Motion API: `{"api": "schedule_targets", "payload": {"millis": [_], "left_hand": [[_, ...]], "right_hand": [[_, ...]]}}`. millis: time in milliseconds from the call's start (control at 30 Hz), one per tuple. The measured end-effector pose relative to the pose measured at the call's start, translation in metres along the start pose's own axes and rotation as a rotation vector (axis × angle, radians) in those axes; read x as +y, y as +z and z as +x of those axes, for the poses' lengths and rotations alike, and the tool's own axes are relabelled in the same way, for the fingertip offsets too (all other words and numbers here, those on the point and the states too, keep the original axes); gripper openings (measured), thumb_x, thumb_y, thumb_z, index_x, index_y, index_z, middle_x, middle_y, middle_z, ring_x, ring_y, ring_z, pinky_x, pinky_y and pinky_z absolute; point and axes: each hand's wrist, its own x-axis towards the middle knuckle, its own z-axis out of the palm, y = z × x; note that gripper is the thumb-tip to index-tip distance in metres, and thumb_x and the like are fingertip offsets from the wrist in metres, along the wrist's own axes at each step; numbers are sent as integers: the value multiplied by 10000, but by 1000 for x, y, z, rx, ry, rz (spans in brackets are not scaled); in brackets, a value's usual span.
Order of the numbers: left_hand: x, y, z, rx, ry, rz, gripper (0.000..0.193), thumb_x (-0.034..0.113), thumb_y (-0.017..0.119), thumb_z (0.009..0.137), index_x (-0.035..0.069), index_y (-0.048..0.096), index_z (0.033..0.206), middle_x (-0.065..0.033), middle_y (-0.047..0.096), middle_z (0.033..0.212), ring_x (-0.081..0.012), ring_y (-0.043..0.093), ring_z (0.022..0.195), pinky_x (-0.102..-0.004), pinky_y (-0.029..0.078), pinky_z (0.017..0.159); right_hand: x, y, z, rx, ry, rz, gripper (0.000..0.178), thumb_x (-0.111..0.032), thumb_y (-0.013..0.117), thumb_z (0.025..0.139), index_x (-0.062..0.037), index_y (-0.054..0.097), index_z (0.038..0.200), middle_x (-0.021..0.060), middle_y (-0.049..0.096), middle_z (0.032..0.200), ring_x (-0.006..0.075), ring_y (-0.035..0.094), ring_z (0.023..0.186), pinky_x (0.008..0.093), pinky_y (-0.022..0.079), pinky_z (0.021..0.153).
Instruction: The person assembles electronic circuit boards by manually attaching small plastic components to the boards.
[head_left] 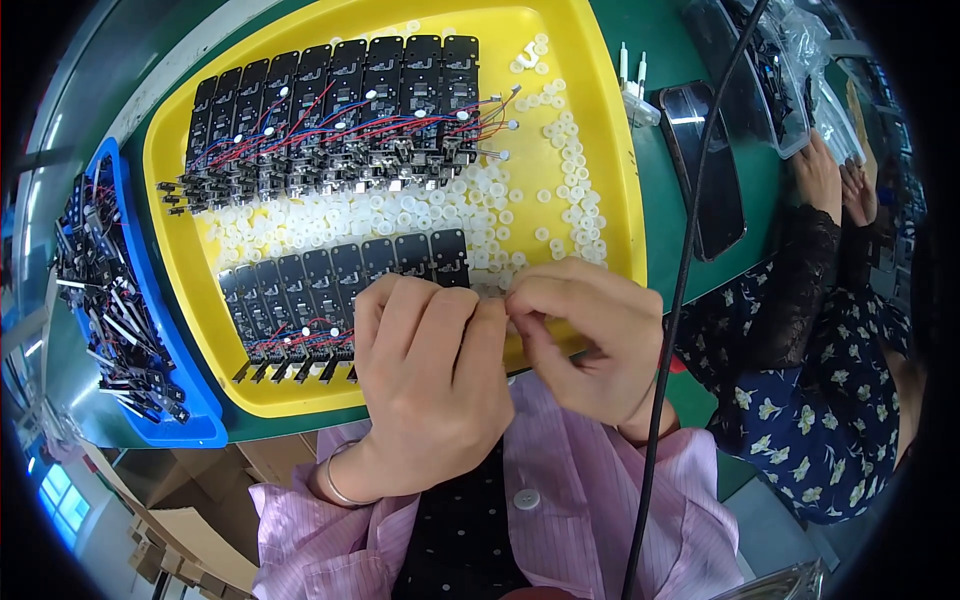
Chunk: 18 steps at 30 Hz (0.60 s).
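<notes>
Over the near edge of the yellow tray [622,150], my left hand [430,385] and my right hand [595,330] meet fingertip to fingertip. Both are closed in a pinch; whatever they hold is hidden or too small to name. Behind my left hand stands the near row of black plate assemblies [320,285], partly covered by it, with red and blue wires and metal parts at their lower ends. Farther back lies a second row of such black plate assemblies [340,90]. Many small translucent white rings [370,222] are scattered between the rows and along the tray's right side.
A blue bin [205,425] heaped with dark metal parts stands at the left. Right of the tray lie a phone [705,170] and two white pen-like sticks [633,68]. A black cable [690,230] hangs in front. A co-worker's hands [822,178] are beside a clear box [785,110].
</notes>
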Motion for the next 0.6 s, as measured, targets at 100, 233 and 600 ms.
{"api": "schedule_targets", "payload": {"millis": [100, 233, 600], "left_hand": [[-1, -2, 2, -35, 6, 61, 256, 16, 644, 676, -35, 645, 927, -122, 585, 881, -293, 558, 809, -418, 439, 700], [-10, -16, 2, 81, -155, -96, 284, -77, 619, 706, -52, 634, 989, -146, 620, 908, -302, 568, 780, -397, 454, 680], [8, -9, 7, -68, -102, 80, 207, 25, 622, 613, -4, 642, 816, -94, 514, 833, -255, 504, 707, -345, 413, 531]], "right_hand": [[4, 4, -3, 63, -89, -94, 265, 147, 672, 712, 30, 658, 950, 162, 652, 862, 311, 651, 714, 343, 522, 622], [5, -2, -5, 148, -10, -206, 350, 129, 668, 680, 33, 658, 1017, 166, 645, 952, 315, 627, 791, 354, 516, 662], [-7, -6, 4, -190, 153, -639, 301, 69, 724, 630, -1, 633, 908, 104, 587, 908, 323, 591, 834, 397, 489, 708]]}}
